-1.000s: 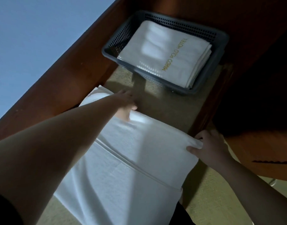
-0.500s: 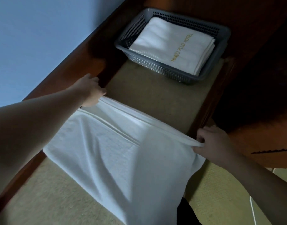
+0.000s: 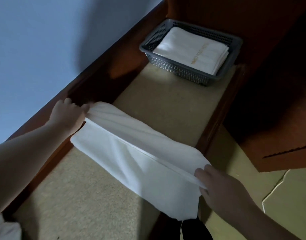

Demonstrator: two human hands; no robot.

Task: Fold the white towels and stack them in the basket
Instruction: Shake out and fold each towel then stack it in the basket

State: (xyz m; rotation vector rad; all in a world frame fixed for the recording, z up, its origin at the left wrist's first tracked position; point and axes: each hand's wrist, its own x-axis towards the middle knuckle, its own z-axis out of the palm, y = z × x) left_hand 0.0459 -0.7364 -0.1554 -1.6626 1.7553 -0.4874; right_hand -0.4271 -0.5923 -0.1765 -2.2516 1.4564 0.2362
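Observation:
A white towel (image 3: 131,153) lies stretched across the beige counter (image 3: 166,104), one long edge folded over the rest. My left hand (image 3: 69,115) grips its far left corner near the wooden rim. Pinching the near right corner is my right hand (image 3: 219,186), where the towel hangs over the counter's front edge. At the far end stands a grey mesh basket (image 3: 181,68) with folded white towels (image 3: 192,49) stacked inside, gold lettering on the top one.
A dark wooden rim (image 3: 100,80) runs along the counter's left side below a pale blue wall. Wooden furniture (image 3: 278,101) rises on the right. More white cloth (image 3: 5,229) shows at the bottom left corner. A thin white cord (image 3: 273,191) lies on the right.
Both hands have drawn the towel's far edge toward me, folding it into a narrower band. My left hand moved from the towel's middle out to its left corner.

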